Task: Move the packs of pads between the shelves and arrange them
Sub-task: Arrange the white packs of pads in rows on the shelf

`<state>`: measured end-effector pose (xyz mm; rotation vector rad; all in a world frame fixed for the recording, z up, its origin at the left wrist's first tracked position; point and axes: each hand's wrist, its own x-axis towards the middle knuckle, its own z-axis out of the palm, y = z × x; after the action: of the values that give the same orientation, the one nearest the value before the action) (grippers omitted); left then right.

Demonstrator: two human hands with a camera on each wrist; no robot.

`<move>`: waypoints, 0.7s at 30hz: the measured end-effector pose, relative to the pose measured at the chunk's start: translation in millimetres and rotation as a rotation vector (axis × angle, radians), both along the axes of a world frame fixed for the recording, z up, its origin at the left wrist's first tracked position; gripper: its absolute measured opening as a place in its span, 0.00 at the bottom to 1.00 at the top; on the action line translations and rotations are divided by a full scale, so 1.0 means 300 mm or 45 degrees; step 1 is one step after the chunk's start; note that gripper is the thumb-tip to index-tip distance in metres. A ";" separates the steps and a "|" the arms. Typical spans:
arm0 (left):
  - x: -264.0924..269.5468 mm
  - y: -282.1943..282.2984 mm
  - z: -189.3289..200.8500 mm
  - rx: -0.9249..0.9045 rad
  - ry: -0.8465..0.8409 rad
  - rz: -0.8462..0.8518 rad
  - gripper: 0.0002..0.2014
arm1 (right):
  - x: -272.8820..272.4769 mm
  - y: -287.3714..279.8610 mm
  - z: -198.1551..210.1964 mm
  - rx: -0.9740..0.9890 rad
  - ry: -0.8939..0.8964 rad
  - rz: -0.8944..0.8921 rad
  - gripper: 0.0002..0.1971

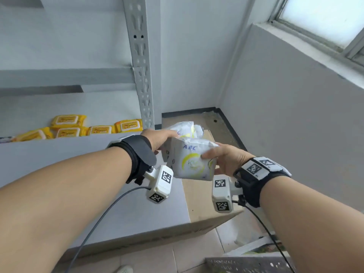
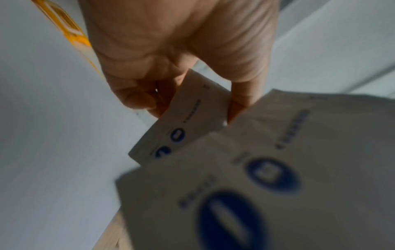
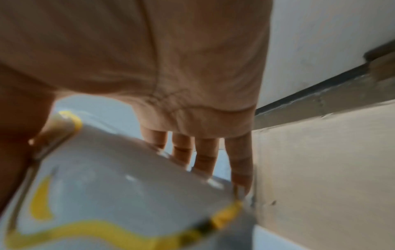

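Left hand [image 1: 157,139] pinches the far pack of pads [image 1: 185,128] by its end; right hand [image 1: 226,158] grips the near pack [image 1: 189,160], thumb on top. Both packs are held in the air, touching, beyond the shelf [image 1: 98,160] edge and above a cardboard box [image 1: 204,209]. Yellow wipes packs [image 1: 69,128] lie further back. Risk: the left pinch is shallow on slick film, so the far pack may slip.
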<state>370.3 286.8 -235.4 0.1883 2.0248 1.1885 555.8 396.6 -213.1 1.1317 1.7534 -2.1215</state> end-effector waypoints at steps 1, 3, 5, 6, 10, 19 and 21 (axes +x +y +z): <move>-0.032 -0.030 0.055 0.038 -0.009 0.045 0.20 | -0.037 -0.014 0.055 -0.028 0.037 -0.020 0.33; -0.102 -0.103 0.167 0.113 -0.013 0.130 0.20 | -0.116 -0.051 0.166 -0.081 0.112 -0.081 0.34; -0.174 -0.185 0.282 0.175 0.002 0.199 0.19 | -0.201 -0.096 0.273 -0.116 0.209 -0.108 0.31; -0.210 -0.228 0.334 0.198 0.011 0.225 0.19 | -0.242 -0.121 0.320 -0.125 0.262 -0.105 0.29; -0.345 -0.420 0.512 0.271 0.058 0.297 0.18 | -0.404 -0.229 0.473 -0.104 0.385 -0.013 0.25; -0.643 -0.917 0.685 0.325 0.200 0.504 0.20 | -0.772 -0.594 0.638 0.066 0.523 0.322 0.33; -0.722 -1.033 0.708 0.321 0.234 0.523 0.20 | -0.859 -0.701 0.652 0.069 0.554 0.351 0.31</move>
<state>153.9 -23.2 -23.0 0.0002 2.1300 1.7406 298.2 186.1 -17.4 0.4158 2.0094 -2.2706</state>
